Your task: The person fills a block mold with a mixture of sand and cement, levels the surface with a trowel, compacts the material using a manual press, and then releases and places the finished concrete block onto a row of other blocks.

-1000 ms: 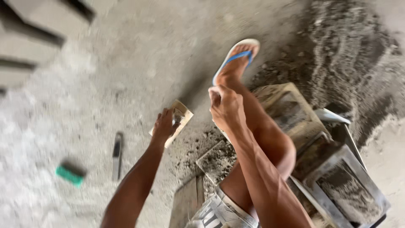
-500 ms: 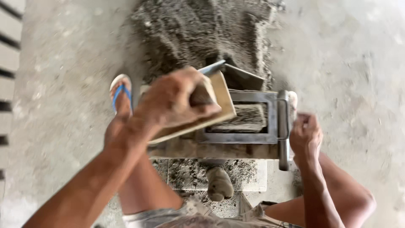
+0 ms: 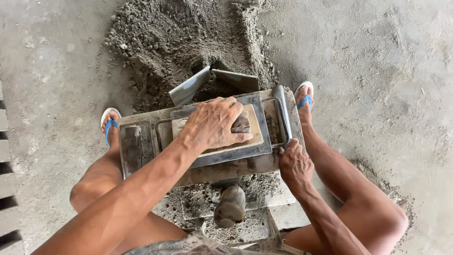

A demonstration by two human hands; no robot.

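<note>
On the concrete floor [image 3: 56,71], between 2 sandalled feet: metal mould [image 3: 212,156] sitting before a sand pile [image 3: 179,38] | left hand [image 3: 214,125] pressing flat, fingers spread, on a wooden board [image 3: 255,134] lying in the mould | right hand [image 3: 295,165] curling fingers around the mould's handle bar [image 3: 282,111] | trowel [image 3: 214,80] resting in the sand.

A board [image 3: 252,126] is laid on the mould [image 3: 222,156]; a sand heap [image 3: 184,42] is seen behind, a mallet [image 3: 230,207] in front.
</note>
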